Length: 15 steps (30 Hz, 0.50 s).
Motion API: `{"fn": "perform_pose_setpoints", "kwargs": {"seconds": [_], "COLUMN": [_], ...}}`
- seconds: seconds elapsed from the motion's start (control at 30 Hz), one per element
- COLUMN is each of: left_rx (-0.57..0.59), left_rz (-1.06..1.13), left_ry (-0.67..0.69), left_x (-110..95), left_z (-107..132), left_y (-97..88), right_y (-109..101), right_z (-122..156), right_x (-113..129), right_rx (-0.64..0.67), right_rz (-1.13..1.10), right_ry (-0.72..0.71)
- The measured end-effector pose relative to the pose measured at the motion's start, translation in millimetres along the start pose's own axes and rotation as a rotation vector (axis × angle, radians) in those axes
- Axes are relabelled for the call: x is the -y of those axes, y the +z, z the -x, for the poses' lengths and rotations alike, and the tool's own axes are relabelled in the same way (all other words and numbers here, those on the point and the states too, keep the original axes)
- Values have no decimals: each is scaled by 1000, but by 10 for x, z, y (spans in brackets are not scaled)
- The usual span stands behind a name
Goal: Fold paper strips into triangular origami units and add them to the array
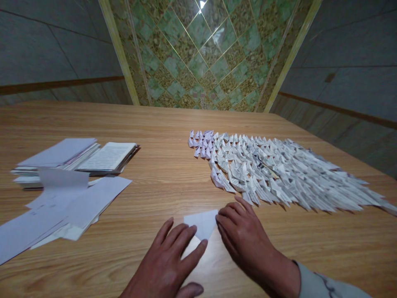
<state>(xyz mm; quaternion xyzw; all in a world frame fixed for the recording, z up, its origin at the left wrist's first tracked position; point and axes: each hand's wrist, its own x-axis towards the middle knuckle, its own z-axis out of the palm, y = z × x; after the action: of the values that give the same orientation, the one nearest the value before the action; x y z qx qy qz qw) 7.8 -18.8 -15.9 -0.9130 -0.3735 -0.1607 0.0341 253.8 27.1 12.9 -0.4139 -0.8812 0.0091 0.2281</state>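
- Left hand (164,260): palm down on the tabletop at 6 o'clock, fingers spread, fingertips at the left edge of the sheet.
- Right hand (245,236): palm down at 5 o'clock, fingers slightly curled, fingertips touching the right edge of the sheet. A grey sleeve (322,283) covers the wrist.
- Hand state: hands apart, one on each side of the sheet. Neither hand is clamped on it.
- White paper sheet (201,225): lies flat between the hands, with a pointed corner toward 12 o'clock. Its lower part runs beneath the left hand.
- Folded paper pieces (263,174): many small pointed units in close overlapping rows at 1 to 3 o'clock. Most are printed paper; the pale lilac ones sit at the far left end.
- Open booklet (107,157): at 10 o'clock, on a stack of paper (56,153).
- Loose white sheets (62,215): overlapping at 8 to 9 o'clock, just in front of the stack.
- Wooden table (155,120): bears all items.
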Motion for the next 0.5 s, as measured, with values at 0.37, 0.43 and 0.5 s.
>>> {"fn": "perform_pose_setpoints", "kwargs": {"seconds": [0.37, 0.43, 0.5], "left_rx": [30, -11, -57], "left_rz": [51, 30, 14], "left_ry": [58, 70, 83], "left_x": [75, 93, 111], "left_z": [-219, -169, -139], "left_y": [29, 140, 227], "right_y": [-45, -19, -8], "right_z": [-402, -383, -369], "right_x": [2, -23, -39], "right_rx": [274, 266, 260], "right_rz": [-51, -79, -121], "right_ry": [162, 169, 177]}}
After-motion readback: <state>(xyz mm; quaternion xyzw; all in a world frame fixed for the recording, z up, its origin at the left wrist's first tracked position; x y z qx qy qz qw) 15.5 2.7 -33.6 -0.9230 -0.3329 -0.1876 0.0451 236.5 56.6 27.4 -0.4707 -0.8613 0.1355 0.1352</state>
